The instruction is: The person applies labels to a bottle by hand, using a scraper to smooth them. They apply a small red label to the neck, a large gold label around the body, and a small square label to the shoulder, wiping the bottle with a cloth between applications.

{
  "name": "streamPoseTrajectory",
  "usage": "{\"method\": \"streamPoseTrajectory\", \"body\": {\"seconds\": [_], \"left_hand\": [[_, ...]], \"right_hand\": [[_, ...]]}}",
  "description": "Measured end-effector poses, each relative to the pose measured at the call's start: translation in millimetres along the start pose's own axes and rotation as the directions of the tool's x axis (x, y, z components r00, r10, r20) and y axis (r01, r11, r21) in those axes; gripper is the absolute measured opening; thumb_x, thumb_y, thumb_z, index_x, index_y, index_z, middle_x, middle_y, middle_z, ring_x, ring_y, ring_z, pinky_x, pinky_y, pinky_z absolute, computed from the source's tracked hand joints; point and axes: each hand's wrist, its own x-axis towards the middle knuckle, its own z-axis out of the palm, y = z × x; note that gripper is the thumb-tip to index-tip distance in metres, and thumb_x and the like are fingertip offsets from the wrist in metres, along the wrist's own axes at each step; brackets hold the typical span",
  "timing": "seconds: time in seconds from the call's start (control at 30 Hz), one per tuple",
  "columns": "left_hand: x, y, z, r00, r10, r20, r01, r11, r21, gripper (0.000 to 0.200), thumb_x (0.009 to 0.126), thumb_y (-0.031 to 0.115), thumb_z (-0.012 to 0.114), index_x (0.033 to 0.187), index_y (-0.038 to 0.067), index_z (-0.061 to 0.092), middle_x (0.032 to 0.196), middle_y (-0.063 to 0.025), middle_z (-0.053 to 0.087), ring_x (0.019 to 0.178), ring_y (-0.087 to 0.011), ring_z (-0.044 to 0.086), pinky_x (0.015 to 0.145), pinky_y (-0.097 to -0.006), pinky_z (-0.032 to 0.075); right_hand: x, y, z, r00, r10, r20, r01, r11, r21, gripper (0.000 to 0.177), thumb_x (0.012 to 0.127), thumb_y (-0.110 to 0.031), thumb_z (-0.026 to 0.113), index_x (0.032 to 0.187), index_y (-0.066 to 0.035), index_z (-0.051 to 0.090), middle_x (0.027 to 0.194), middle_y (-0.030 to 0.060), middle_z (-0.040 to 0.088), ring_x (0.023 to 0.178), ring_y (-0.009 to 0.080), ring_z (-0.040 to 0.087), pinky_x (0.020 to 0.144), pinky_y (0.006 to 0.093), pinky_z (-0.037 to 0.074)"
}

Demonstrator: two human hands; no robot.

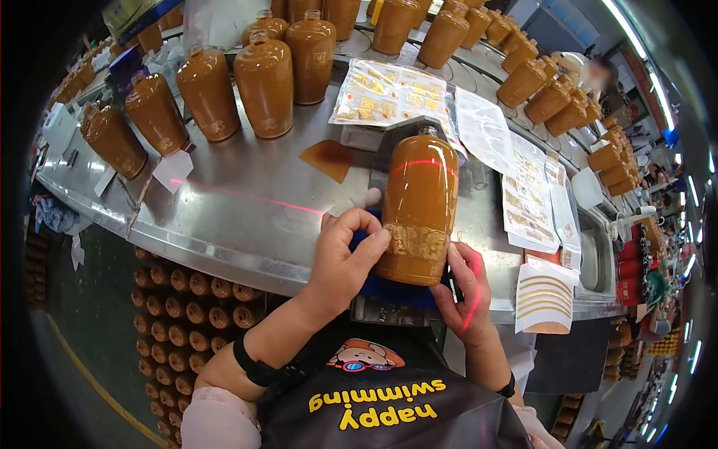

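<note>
A brown ceramic bottle (419, 202) lies on its side on a dark fixture at the near edge of the steel table (247, 217). A gold embossed label band (415, 243) wraps its lower part. My left hand (345, 251) presses fingers on the left end of that band. My right hand (465, 288) touches the band's right end, fingers on the bottle's side. A red laser line crosses the bottle and the table.
Several upright brown bottles (265, 86) stand at the back left and along a conveyor (523, 82) on the right. Sheets of gold stickers (389, 93) lie behind the fixture, more sheets (527, 202) to its right. Stacked bottles (187, 299) fill the space under the table. Another person (594, 75) is at the far right.
</note>
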Motion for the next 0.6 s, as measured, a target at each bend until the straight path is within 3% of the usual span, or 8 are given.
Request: {"method": "streamPoseTrajectory", "body": {"seconds": [0.07, 0.1, 0.3, 0.4, 0.47, 0.53, 0.57, 0.6], "left_hand": [[-1.6, -1.8, 2.0, 0.998, -0.007, -0.056, 0.003, 0.997, -0.077, 0.012, 0.092, 0.018, 0.061, 0.088, 0.008, 0.056, 0.103, -0.0062, 0.056, 0.097, -0.0161, 0.05, 0.1, -0.0354, 0.031], [-2.0, -2.8, 2.9, 0.996, -0.012, -0.085, 0.002, 0.993, -0.115, 0.012, 0.091, 0.02, 0.062, 0.088, 0.009, 0.058, 0.086, -0.0015, 0.06, 0.093, -0.0189, 0.051, 0.102, -0.0388, 0.027], [-3.1, -10.1, 4.0, 0.994, 0.047, -0.103, -0.04, 0.997, 0.07, 0.009, 0.09, 0.017, 0.062, 0.089, 0.009, 0.058, 0.087, -0.0032, 0.06, 0.093, -0.0199, 0.052, 0.101, -0.0405, 0.029], [-3.7, -6.9, 5.5, 0.958, 0.043, -0.284, -0.025, 0.997, 0.067, 0.008, 0.089, 0.015, 0.062, 0.089, 0.008, 0.058, 0.091, -0.0066, 0.061, 0.095, -0.0244, 0.052, 0.101, -0.0425, 0.031], [-11.6, 11.1, 5.9, 0.929, 0.352, -0.111, -0.293, 0.885, 0.361, 0.019, 0.089, 0.018, 0.062, 0.105, 0.008, 0.06, 0.094, -0.0089, 0.061, 0.106, -0.0284, 0.05, 0.106, -0.0464, 0.026], [-23.6, 31.6, 7.3, 0.814, 0.564, 0.141, -0.536, 0.633, 0.558, 0.035, 0.089, 0.022, 0.062, 0.121, 0.008, 0.062, 0.097, -0.0112, 0.062, 0.118, -0.0324, 0.049, 0.112, -0.0503, 0.022], [-27.3, 25.2, 7.5, 0.792, 0.508, 0.338, -0.583, 0.468, 0.664, 0.053, 0.093, 0.036, 0.058, 0.133, 0.001, 0.054, 0.131, -0.02, 0.055, 0.128, -0.0363, 0.044, 0.113, -0.0558, 0.018], [-28.1, 21.3, 7.3, 0.819, 0.492, 0.295, -0.539, 0.487, 0.687, 0.054, 0.093, 0.036, 0.058, 0.133, 0.0, 0.054, 0.131, -0.0198, 0.055, 0.129, -0.0373, 0.043, 0.113, -0.0559, 0.018]], "right_hand": [[-0.6, 0.2, 0.2, 1.0, 0.009, 0.008, -0.009, 1.0, 0.018, 0.058, 0.086, -0.008, 0.067, 0.139, 0.002, 0.045, 0.125, 0.0251, 0.052, 0.111, 0.0359, 0.055, 0.096, 0.0411, 0.045], [-0.4, 0.4, 0.4, 1.0, 0.0, 0.002, 0.0, 1.0, 0.008, 0.059, 0.084, -0.006, 0.068, 0.138, 0.001, 0.046, 0.126, 0.0237, 0.051, 0.11, 0.0344, 0.055, 0.092, 0.0396, 0.047], [0.9, 0.3, 0.4, 1.0, -0.009, -0.006, 0.009, 1.0, -0.002, 0.062, 0.08, -0.001, 0.071, 0.138, -0.002, 0.048, 0.13, 0.021, 0.05, 0.107, 0.0312, 0.057, 0.086, 0.0364, 0.049], [0.9, -0.1, 0.3, 1.0, -0.008, -0.008, 0.008, 1.0, 0.008, 0.063, 0.079, 0.0, 0.071, 0.138, -0.002, 0.048, 0.129, 0.0213, 0.05, 0.106, 0.0312, 0.057, 0.085, 0.0361, 0.05], [-0.2, 1.1, 1.4, 1.0, 0.002, -0.008, -0.002, 1.0, 0.004, 0.064, 0.078, 0.001, 0.071, 0.138, -0.002, 0.048, 0.129, 0.0216, 0.05, 0.106, 0.0312, 0.057, 0.084, 0.0361, 0.05], [0.5, 1.8, 2.6, 1.0, -0.019, -0.023, 0.019, 1.0, 0.016, 0.064, 0.077, 0.001, 0.071, 0.137, -0.002, 0.048, 0.129, 0.022, 0.05, 0.106, 0.0313, 0.057, 0.085, 0.0362, 0.05], [1.1, 1.8, 1.5, 0.999, -0.033, -0.025, 0.034, 0.999, 0.02, 0.064, 0.077, 0.001, 0.071, 0.137, -0.002, 0.049, 0.129, 0.0221, 0.05, 0.106, 0.0314, 0.057, 0.085, 0.0363, 0.05], [0.7, 1.1, -0.1, 1.0, -0.018, -0.011, 0.019, 1.0, 0.023, 0.064, 0.077, 0.001, 0.071, 0.137, -0.002, 0.049, 0.128, 0.0222, 0.05, 0.107, 0.0317, 0.057, 0.085, 0.0365, 0.05]]}}
